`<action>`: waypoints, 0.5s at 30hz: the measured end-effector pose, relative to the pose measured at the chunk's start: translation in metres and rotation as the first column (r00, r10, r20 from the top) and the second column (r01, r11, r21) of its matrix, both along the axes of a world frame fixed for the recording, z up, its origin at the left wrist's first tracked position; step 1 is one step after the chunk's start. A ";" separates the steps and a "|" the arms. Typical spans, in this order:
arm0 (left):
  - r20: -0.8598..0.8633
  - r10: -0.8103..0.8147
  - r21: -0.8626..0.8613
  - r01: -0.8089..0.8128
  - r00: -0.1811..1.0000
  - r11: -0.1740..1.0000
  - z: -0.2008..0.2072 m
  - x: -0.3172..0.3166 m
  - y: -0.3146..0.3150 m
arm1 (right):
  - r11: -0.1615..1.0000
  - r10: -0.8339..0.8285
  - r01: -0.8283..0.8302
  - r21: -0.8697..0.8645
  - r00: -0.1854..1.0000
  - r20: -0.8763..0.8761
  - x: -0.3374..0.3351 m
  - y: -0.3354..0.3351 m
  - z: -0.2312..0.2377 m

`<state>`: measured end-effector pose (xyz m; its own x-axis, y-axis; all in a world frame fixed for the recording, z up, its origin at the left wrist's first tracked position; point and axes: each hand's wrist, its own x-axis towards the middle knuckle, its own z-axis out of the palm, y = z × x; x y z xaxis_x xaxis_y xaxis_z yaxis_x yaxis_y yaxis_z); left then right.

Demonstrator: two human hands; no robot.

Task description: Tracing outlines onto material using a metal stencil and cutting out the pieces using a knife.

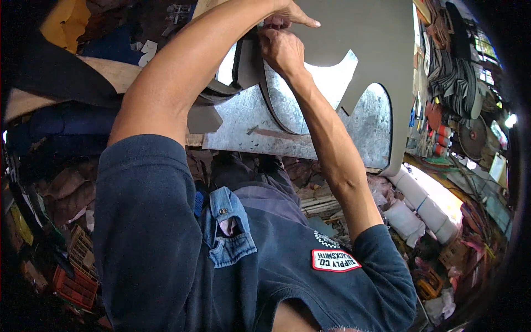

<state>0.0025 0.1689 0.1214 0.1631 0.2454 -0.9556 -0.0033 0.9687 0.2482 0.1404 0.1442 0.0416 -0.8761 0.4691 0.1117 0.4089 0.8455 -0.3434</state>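
A large grey-brown sheet [376,39] with curved openings cut out of it lies over a scuffed metal tabletop [243,133]. My left hand [294,13] is at the top edge of the view, over the sheet, one finger stretched out to the right; part of the hand is out of view. Just below it, my right hand [283,51] is closed, fingers bent tight near the sheet's cut edge. Whatever the right fingers grip is hidden. Beside that hand hangs a narrow dark strip [251,62] of similar material, and a small grey offcut [204,119] rests at the table's left.
Stacked dark curved pieces [456,83] crowd the right side. White wrapped rolls [420,202] lie below the table's right corner. At the far left are a yellow sheet [66,25], a wooden beam [110,72] and a red plastic crate [74,286]. Scraps litter the floor.
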 end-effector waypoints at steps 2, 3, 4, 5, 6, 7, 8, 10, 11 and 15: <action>-0.258 -0.664 0.065 0.699 0.701 0.712 -0.008 -0.005 -0.001 | 0.999 0.017 -0.017 -0.030 1.000 -0.014 0.013 -0.007 0.003; -0.261 -0.663 0.068 0.698 0.702 0.713 -0.016 -0.008 0.002 | 0.997 0.035 -0.036 -0.062 0.999 -0.026 0.020 -0.012 0.003; -0.313 -0.748 0.050 0.797 0.585 0.602 -0.024 -0.012 0.003 | 0.996 0.050 -0.057 -0.062 0.993 -0.103 0.025 -0.020 0.002; -0.360 -0.814 0.023 0.877 0.456 0.481 -0.035 -0.013 0.000 | 0.996 0.059 -0.065 -0.062 0.993 -0.105 0.031 -0.026 0.002; -0.719 -0.516 0.180 0.842 0.465 0.509 -0.043 0.010 -0.013 | 0.992 0.052 -0.056 -0.114 0.998 -0.040 0.047 -0.027 0.003; -0.850 -0.352 0.188 0.850 0.392 0.492 -0.049 0.021 -0.030 | 0.984 0.067 -0.064 -0.168 0.998 0.015 0.056 -0.034 0.009; -0.898 -0.285 0.193 0.883 0.335 0.428 -0.055 0.024 -0.043 | 0.981 0.057 -0.050 -0.185 0.998 0.034 0.063 -0.044 0.018; -0.925 -0.286 0.140 0.925 0.249 0.353 -0.045 0.041 -0.064 | 0.981 0.057 -0.046 -0.188 0.997 0.052 0.082 -0.051 0.018; -0.923 -0.291 0.148 0.928 0.254 0.341 -0.048 0.050 -0.071 | 0.981 0.053 -0.040 -0.189 0.996 0.068 0.094 -0.053 0.016; -0.950 -0.218 0.119 0.904 0.224 0.411 -0.057 0.059 -0.091 | 0.974 0.080 -0.060 -0.219 0.993 0.087 0.120 -0.072 0.027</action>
